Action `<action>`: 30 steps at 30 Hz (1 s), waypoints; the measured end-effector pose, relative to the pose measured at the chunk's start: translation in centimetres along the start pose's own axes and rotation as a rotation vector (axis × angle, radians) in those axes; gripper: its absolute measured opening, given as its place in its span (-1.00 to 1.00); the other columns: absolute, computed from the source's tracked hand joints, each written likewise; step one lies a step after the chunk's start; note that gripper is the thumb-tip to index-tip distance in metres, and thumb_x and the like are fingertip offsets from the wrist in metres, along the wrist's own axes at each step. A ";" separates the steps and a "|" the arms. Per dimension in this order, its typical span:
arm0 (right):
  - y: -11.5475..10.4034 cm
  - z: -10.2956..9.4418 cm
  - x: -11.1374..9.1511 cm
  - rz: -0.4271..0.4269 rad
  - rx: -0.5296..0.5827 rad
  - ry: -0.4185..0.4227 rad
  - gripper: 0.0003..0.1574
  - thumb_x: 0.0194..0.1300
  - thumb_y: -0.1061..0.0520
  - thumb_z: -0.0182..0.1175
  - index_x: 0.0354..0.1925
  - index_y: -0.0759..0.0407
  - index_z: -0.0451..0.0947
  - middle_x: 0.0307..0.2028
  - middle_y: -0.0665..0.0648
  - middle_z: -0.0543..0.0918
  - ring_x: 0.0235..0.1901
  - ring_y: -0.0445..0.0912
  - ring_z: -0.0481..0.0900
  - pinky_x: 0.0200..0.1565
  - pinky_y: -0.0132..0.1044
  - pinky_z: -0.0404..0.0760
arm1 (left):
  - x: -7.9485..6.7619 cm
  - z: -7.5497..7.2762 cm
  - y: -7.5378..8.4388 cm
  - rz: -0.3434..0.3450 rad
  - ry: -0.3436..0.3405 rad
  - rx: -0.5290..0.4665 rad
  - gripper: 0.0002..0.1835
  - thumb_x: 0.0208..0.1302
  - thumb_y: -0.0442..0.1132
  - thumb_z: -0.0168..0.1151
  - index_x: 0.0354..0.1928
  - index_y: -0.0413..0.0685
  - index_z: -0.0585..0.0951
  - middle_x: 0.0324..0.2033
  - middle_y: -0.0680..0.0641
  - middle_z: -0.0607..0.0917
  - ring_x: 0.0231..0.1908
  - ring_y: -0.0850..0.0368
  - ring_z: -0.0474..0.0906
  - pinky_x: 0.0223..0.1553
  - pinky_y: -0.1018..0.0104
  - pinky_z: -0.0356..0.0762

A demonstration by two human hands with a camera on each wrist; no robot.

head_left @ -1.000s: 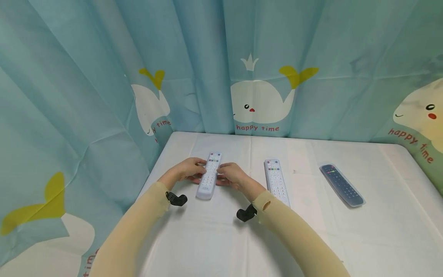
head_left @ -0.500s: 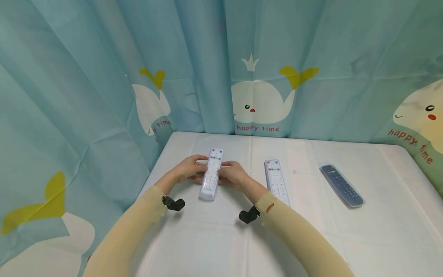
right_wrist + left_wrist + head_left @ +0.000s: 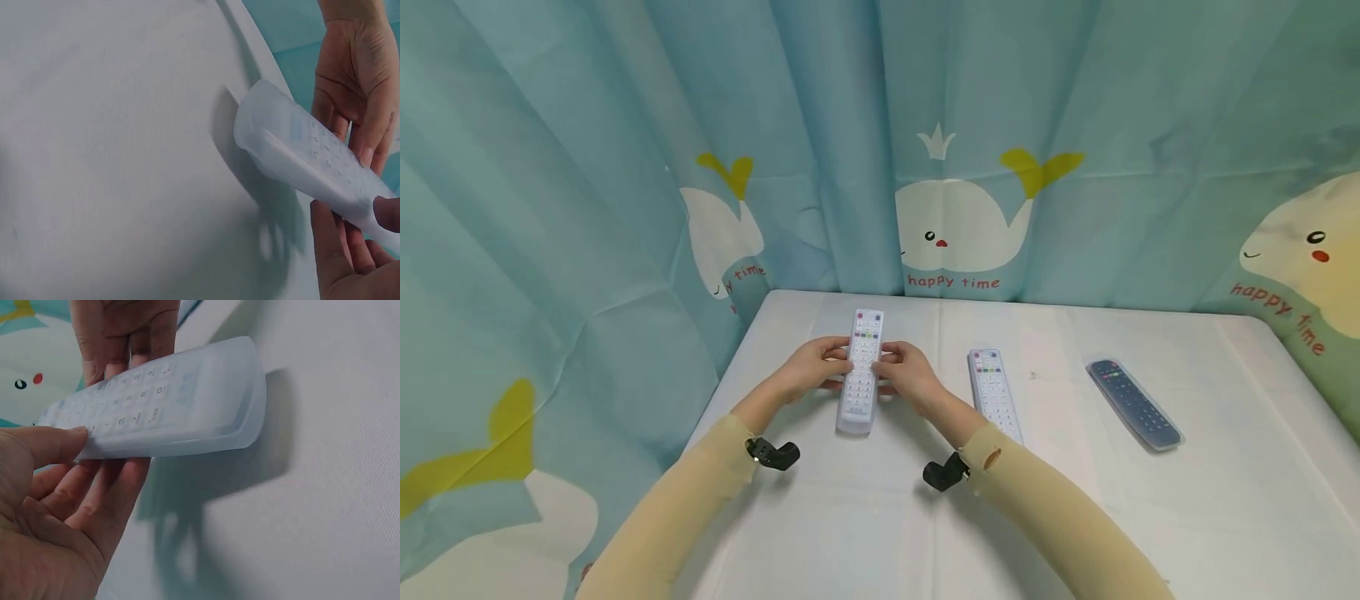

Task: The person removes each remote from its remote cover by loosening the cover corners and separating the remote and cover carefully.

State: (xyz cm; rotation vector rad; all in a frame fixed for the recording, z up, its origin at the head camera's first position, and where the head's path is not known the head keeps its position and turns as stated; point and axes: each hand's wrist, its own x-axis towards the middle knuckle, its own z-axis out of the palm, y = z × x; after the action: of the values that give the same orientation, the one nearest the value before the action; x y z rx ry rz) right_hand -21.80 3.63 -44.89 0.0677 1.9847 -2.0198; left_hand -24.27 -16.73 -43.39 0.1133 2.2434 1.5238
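Note:
A white remote control in a translucent sleeve is held between both hands, its button face up. My left hand grips its left edge, thumb on top and fingers underneath. On the opposite edge my right hand pinches it the same way. In the left wrist view the remote is tilted above the cloth, with its shadow falling apart from it. The sleeve's rounded lower end faces the camera in the right wrist view.
A second white remote lies on the white-covered table, right of the hands and partly behind the right forearm. Farther right lies a dark remote in a clear sleeve. A blue whale-print curtain borders the table's back and left.
Both hands have lifted the sleeved remote from the table and shifted it slightly away and to the right. It stands straighter than before. The other two remotes stay put.

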 end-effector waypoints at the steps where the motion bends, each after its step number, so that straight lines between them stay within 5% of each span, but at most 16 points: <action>1: -0.1 0.0 0.0 -0.013 -0.004 -0.006 -0.43 0.48 0.29 0.17 0.37 0.40 0.33 0.02 0.30 0.57 -0.08 0.07 0.68 0.05 0.10 0.66 | -0.1 0.0 0.0 0.019 -0.003 0.000 -0.33 0.45 -0.34 0.25 0.53 -0.19 0.26 0.21 -0.25 0.53 0.08 -0.09 0.58 -0.01 0.09 0.69; 12: -0.8 -0.8 -0.5 -0.133 -0.058 -0.057 -0.50 0.48 0.32 0.16 0.33 0.34 0.41 -0.05 0.29 0.56 -0.08 0.07 0.62 0.04 0.18 0.64 | -0.4 0.3 0.3 0.199 0.019 -0.060 -0.35 0.47 -0.42 0.20 0.51 -0.29 0.23 0.25 -0.32 0.50 0.17 -0.15 0.55 0.09 0.01 0.63; 30: -1.3 -1.5 -1.2 -0.321 -0.241 -0.010 -0.58 0.49 0.27 0.18 0.25 0.37 0.49 0.08 0.30 0.64 0.09 0.12 0.62 0.01 -0.10 0.69 | -0.7 1.1 0.9 0.325 0.046 -0.036 -0.48 0.48 -0.43 0.17 0.40 -0.24 0.31 0.24 -0.26 0.52 0.18 -0.13 0.51 0.16 0.04 0.57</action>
State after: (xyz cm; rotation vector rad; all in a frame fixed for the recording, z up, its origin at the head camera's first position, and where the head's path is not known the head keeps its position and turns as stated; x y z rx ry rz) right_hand -21.22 5.34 -43.44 -0.3338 2.3394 -1.9311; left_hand -23.33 -15.59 -42.68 0.4563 2.3173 1.7436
